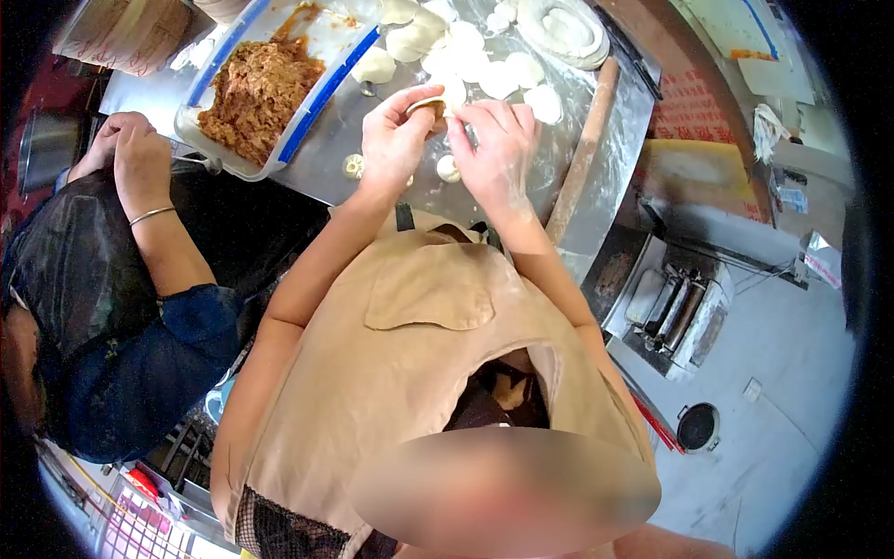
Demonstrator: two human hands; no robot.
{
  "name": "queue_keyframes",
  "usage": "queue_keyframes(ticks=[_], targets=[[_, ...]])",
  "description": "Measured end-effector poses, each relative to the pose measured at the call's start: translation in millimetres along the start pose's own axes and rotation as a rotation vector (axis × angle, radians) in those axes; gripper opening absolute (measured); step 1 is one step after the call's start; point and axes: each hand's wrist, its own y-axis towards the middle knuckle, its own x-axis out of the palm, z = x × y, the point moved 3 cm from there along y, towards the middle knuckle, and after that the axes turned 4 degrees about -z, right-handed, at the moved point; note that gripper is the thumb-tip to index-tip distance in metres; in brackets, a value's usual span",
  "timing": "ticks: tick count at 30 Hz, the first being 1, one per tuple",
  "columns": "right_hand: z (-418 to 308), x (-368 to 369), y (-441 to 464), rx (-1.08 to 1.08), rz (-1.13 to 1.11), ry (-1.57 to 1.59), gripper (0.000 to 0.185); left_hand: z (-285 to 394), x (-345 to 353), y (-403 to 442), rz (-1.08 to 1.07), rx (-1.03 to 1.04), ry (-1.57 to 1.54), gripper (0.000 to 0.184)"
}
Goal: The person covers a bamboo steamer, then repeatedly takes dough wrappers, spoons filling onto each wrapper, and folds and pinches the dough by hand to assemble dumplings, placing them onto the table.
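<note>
Over the metal table, my left hand [395, 140] is curled around a small piece of dough with brown filling [430, 104]. The fingertips of my right hand [495, 149] pinch the right edge of that same dough. Beyond my hands lie several flat white dough rounds [498, 79]. Two small pleated buns rest on the metal, one [353, 166] left of my left hand and one [448, 169] between my wrists. At the upper left, a clear tub with blue edges [328, 86] holds brown minced filling [256, 101].
A floured rolling pin [583, 149] lies right of my right hand. A coiled dough rope [562, 33] is at the back. On the left sits another person [121, 307], hands together near the tub. Bamboo steamers [121, 35] stand top left, a roller machine [678, 306] at right.
</note>
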Motion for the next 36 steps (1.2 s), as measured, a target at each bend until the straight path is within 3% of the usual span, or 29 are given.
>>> queue_keyframes(ticks=[11, 14, 17, 18, 20, 23, 26, 30, 36], targets=[[-12, -13, 9, -0.041, -0.062, -0.105, 0.007, 12, -3, 6, -0.097, -0.083, 0.28, 0.024], [-1, -8, 3, -0.054, -0.077, -0.046, 0.01, 15, -2, 11, -0.252, -0.147, 0.291, 0.031], [2, -5, -5, 0.053, 0.017, 0.071, 0.01, 6, -5, -1, -0.189, -0.232, -0.02, 0.051], [0, -1, -8, 0.057, 0.014, 0.075, 0.01, 0, -1, -6, -0.185, -0.259, -0.179, 0.045], [-1, 6, -10, 0.092, -0.005, 0.07, 0.01, -6, 3, -9, -0.096, -0.131, -0.037, 0.035], [-10, 3, -5, 0.11, -0.012, 0.002, 0.009, 0, 1, -5, -0.027, -0.126, 0.044, 0.026], [-3, 6, -3, -0.037, -0.053, -0.015, 0.01, -3, -6, 1, -0.093, -0.07, 0.083, 0.023], [-7, 2, 1, -0.041, -0.039, -0.056, 0.009, 2, -9, 4, -0.105, -0.042, 0.181, 0.023], [-8, 1, 3, -0.201, -0.066, -0.118, 0.009, 16, -10, 4, -0.202, -0.026, 0.522, 0.025]])
